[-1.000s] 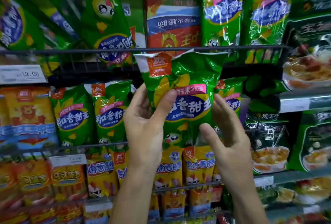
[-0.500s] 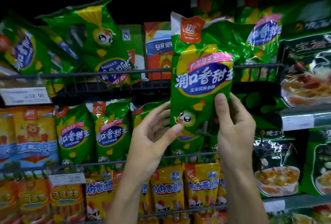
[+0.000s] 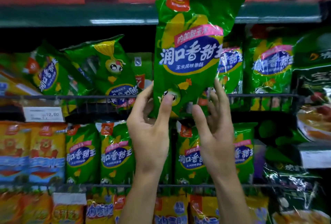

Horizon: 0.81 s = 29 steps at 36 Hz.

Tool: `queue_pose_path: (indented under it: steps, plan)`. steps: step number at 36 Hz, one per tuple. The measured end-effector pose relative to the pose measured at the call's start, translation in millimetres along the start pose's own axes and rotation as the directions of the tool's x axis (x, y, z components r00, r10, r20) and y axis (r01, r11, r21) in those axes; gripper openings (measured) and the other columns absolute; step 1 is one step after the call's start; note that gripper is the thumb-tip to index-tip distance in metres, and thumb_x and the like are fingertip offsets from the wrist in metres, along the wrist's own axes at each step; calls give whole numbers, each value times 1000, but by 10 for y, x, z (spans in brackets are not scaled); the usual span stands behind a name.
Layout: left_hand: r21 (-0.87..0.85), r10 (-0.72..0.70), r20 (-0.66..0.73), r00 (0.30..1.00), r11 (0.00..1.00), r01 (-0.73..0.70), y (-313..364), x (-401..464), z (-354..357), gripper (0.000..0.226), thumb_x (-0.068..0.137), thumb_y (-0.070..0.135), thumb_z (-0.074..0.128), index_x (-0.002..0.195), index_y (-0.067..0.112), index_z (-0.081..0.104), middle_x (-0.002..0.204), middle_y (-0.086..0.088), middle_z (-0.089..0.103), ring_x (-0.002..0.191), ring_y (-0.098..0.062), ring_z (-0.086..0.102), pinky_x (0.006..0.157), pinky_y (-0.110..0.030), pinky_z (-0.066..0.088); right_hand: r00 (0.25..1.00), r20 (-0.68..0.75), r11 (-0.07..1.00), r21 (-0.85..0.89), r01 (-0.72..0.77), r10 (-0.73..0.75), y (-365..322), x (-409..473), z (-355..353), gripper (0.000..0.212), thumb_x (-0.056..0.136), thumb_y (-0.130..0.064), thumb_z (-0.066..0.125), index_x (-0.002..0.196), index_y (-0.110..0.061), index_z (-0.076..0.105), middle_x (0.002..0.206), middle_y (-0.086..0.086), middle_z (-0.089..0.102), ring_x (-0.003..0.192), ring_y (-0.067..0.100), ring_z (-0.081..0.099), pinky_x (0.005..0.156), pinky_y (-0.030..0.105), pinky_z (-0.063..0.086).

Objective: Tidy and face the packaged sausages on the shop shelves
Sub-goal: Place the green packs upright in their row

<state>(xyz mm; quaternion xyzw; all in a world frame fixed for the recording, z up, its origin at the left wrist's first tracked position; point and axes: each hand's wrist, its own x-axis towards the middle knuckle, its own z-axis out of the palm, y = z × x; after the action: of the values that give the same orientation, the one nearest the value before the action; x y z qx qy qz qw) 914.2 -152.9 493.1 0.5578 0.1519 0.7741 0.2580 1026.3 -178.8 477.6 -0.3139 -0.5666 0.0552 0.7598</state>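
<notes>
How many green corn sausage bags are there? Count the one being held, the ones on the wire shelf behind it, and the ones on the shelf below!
Held in the left hand: 1 green bag
On the upper wire shelf: 4
On the shelf below: 4
Total: 9 showing; more may hide behind.
</notes>
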Motion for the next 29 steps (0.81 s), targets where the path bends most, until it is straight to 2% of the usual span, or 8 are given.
queue_pose_path:
  steps: [5, 7, 11, 16, 19, 21, 25, 29]
  plan:
    - [-31, -1, 42, 999, 1000, 2, 25, 231, 45, 36, 94, 21, 72, 128, 28, 63, 121, 19, 70, 116, 8, 63, 93, -11, 50, 993, -90, 997, -27, 68, -71, -11, 173, 104, 65, 97, -21, 66, 156, -28, 39, 138, -32, 55, 136, -9, 45, 107, 18, 45]
    - [-2, 31, 97, 995, 1000, -31, 18, 349, 47, 39, 95, 18, 72, 132, 22, 64, 120, 17, 72, 117, 2, 65, 95, -16, 52, 991, -107, 994, -78, 75, -83, -2, 267, 124, 66, 98, -18, 67, 157, -25, 38, 148, -21, 53, 139, -8, 43, 112, 26, 45]
    - [91, 46, 152, 987, 994, -61, -47, 536, 40, 44, 92, 25, 75, 129, 38, 57, 117, 30, 67, 120, 8, 61, 100, -16, 50, 985, -122, 975, -201, 94, -120, 84, 444, 143, 70, 98, -15, 68, 159, -23, 34, 152, -7, 53, 140, 1, 47, 115, 36, 45]
    - [193, 81, 178, 981, 974, -115, -148, 656, 14, 46, 95, 22, 73, 132, 40, 54, 108, 47, 61, 112, 18, 60, 96, -10, 49, 974, -79, 909, -384, 165, -211, 219, 578, 136, 65, 102, -31, 62, 160, -29, 32, 142, 0, 62, 130, 16, 60, 107, 45, 51]
    - [273, 90, 204, 975, 951, -145, -246, 695, -36, 50, 99, 31, 69, 146, 20, 57, 127, 22, 68, 111, 5, 67, 100, -30, 56, 973, -49, 850, -497, 172, -225, 241, 600, 132, 60, 104, -38, 56, 159, -28, 34, 140, -1, 64, 127, 14, 62, 103, 45, 54]
    - [345, 115, 230, 966, 919, -192, -297, 708, -63, 52, 101, 40, 64, 149, 22, 54, 127, 13, 71, 103, -2, 71, 95, -38, 59, 974, -22, 804, -570, 172, -224, 225, 589, 122, 59, 105, -40, 52, 159, -27, 32, 142, -1, 63, 127, 13, 61, 101, 44, 55]
    - [461, 121, 276, 953, 854, -242, -303, 758, -67, 49, 105, 49, 52, 148, 26, 54, 107, 8, 76, 86, -15, 74, 80, -43, 61, 982, 5, 742, -655, 145, -187, 178, 615, 82, 55, 106, -38, 49, 158, -27, 34, 136, -1, 66, 121, 17, 64, 93, 43, 56]
    - [624, 105, 295, 950, 732, -274, -302, 818, -55, 41, 107, 44, 46, 127, 13, 63, 83, -3, 72, 77, -26, 68, 65, -41, 50, 987, 69, 644, -751, 146, -144, 157, 669, 48, 55, 106, -39, 49, 158, -24, 37, 130, 1, 69, 112, 25, 66, 85, 45, 55]
